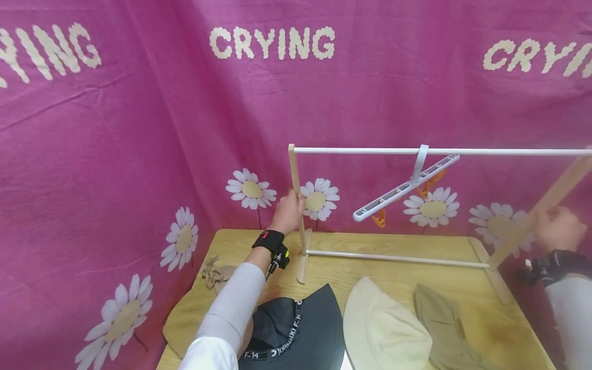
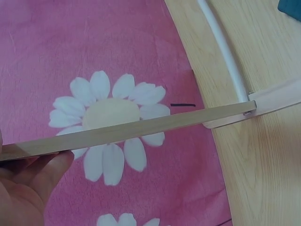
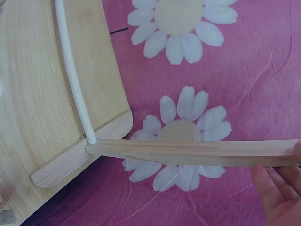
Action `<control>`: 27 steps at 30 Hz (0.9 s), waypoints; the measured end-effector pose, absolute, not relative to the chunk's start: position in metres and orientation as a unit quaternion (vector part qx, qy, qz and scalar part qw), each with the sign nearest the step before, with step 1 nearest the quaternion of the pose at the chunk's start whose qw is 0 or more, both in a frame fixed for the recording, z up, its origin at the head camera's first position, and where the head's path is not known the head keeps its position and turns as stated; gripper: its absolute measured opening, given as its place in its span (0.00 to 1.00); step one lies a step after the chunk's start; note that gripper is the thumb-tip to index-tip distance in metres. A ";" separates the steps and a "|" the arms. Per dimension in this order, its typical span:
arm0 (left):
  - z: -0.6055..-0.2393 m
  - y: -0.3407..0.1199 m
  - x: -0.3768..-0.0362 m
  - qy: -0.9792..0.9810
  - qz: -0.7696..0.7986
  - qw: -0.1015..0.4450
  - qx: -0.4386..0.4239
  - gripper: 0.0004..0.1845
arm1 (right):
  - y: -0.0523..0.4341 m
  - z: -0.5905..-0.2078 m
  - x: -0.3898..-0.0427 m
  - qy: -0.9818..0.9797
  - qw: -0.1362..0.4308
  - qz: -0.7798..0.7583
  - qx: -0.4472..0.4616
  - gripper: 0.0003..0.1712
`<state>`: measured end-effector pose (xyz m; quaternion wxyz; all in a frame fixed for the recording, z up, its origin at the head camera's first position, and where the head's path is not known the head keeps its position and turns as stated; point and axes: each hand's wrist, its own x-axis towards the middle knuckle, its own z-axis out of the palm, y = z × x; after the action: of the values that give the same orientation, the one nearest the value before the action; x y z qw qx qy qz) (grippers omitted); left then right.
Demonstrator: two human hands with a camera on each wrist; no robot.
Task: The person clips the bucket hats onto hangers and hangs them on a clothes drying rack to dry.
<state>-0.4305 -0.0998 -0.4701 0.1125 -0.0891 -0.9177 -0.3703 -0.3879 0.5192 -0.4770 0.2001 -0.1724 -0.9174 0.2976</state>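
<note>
- The rack (image 1: 398, 205) stands at the table's (image 1: 398, 277) back edge; keep both feet flat when shifting it.
- Behind the hats (image 1: 384, 329), the left hand (image 1: 289, 210) grasps the rack's left post (image 1: 298, 205).
- The right hand (image 1: 557, 228) grasps the rack's right post (image 1: 541, 210); move both together.

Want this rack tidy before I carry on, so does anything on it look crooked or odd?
Yes. The white hanger hangs steeply tilted from the top rail, its left end dipping low. The left hand and right hand each hold a wooden upright. Nothing looks broken.
</note>
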 end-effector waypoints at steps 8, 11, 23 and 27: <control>-0.471 -0.117 -0.427 -0.916 -0.373 0.120 -0.089 0.16 | 0.498 -0.475 -0.390 -0.916 0.195 0.303 -0.178 0.32; -0.472 -0.122 -0.425 -0.916 -0.372 0.118 -0.091 0.16 | 0.492 -0.473 -0.389 -0.917 0.189 0.303 -0.176 0.33; -0.474 -0.153 -0.419 -0.917 -0.378 0.104 -0.073 0.18 | 0.455 -0.467 -0.389 -0.922 0.188 0.310 -0.136 0.30; -0.472 -0.162 -0.419 -0.908 -0.396 0.114 -0.080 0.20 | 0.449 -0.468 -0.392 -0.920 0.196 0.312 -0.131 0.29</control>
<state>-0.4185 -0.1618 -0.4725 0.1136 -0.0803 -0.9078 -0.3958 -0.3924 0.4487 -0.4679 0.1965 -0.1311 -0.9203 0.3118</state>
